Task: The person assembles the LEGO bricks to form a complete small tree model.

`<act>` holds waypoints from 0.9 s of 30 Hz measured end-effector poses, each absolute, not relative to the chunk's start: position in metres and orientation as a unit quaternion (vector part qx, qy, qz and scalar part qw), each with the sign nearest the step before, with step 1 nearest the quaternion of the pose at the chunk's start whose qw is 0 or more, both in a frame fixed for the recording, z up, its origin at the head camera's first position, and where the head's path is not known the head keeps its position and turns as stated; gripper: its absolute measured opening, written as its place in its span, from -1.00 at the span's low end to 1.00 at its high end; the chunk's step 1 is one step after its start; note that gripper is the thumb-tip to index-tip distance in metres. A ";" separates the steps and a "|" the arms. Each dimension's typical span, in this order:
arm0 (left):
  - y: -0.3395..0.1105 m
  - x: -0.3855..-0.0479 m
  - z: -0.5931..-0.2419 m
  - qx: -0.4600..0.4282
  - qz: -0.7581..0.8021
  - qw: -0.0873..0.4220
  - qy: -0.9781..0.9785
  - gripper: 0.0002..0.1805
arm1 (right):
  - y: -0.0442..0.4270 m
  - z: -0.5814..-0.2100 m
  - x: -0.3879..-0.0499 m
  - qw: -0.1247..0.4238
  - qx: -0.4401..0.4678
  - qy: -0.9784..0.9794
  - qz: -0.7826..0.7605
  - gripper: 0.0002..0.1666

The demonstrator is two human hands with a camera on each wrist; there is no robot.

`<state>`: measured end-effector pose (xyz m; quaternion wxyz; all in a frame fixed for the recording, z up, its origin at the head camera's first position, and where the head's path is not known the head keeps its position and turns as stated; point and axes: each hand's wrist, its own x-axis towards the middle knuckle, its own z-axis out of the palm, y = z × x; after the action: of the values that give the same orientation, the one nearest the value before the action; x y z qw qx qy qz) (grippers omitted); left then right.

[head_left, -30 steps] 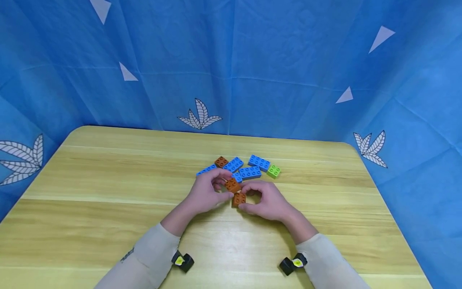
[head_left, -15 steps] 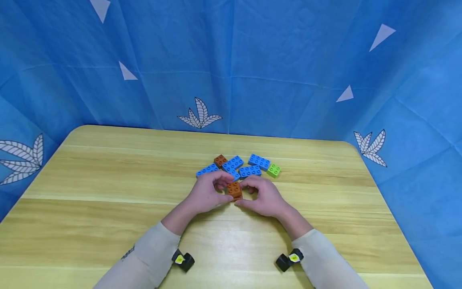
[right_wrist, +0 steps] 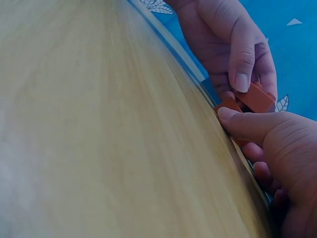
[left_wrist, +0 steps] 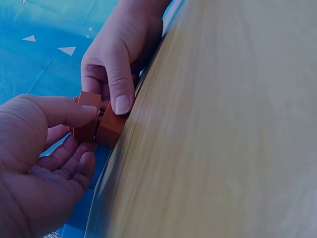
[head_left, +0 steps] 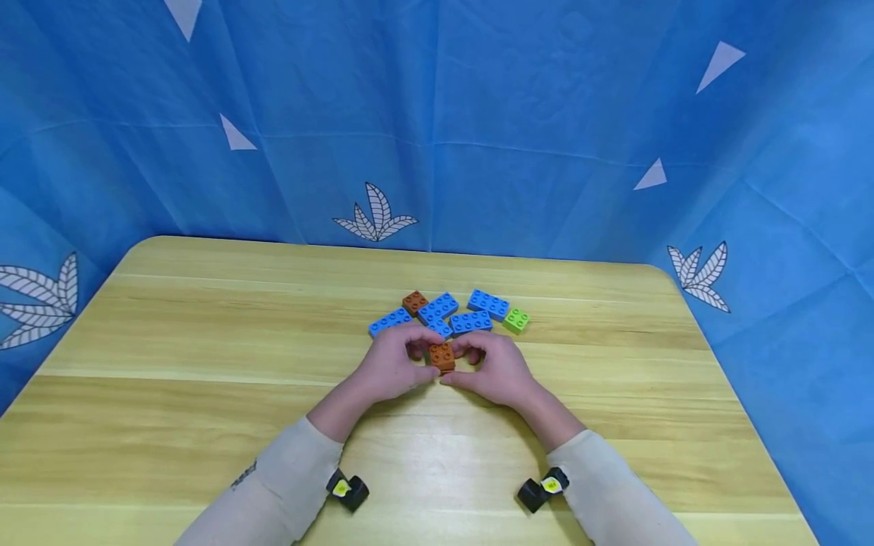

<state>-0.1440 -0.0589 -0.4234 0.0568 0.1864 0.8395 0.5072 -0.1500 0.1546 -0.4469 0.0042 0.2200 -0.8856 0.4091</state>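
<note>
My left hand (head_left: 392, 368) pinches an orange-brown studded toy brick (head_left: 441, 355) between thumb and fingers. Directly under it, a second orange-brown brick (left_wrist: 110, 126) is held by my right hand (head_left: 500, 371), its thumb on the near side. In the left wrist view the upper brick (left_wrist: 85, 114) sits tilted against the lower one, with a small gap showing between them. From the right wrist, the same upper brick (right_wrist: 260, 97) appears under the left thumb. The head view hides most of the lower brick.
Just beyond the hands lie several blue bricks (head_left: 471, 322), a darker brown brick (head_left: 414, 302) and a lime green brick (head_left: 516, 321). They rest on a wooden table (head_left: 205, 364). A blue curtain (head_left: 546, 114) hangs behind the table's far edge.
My right hand has shifted slightly left with its brick, which was in front of the left hand's brick. The two bricks are now stacked one over the other. The other bricks stayed put.
</note>
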 end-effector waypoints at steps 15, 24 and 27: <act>-0.058 -0.146 -0.427 0.202 0.515 0.056 0.831 -0.67 | 0.154 -0.448 -0.150 0.006 0.216 -0.895 0.391 -0.56; -0.058 -0.148 -0.427 0.211 0.513 0.073 0.829 -0.70 | 0.154 -0.451 -0.150 0.012 0.209 -0.893 0.398 -0.55; -0.058 -0.149 -0.427 0.217 0.505 0.073 0.832 -0.70 | 0.154 -0.450 -0.150 0.013 0.206 -0.894 0.398 -0.56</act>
<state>-0.1491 -0.0576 -0.4272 0.0733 0.2173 0.8320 0.5051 -0.1500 0.1542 -0.4502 0.0127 0.2058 -0.8937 0.3984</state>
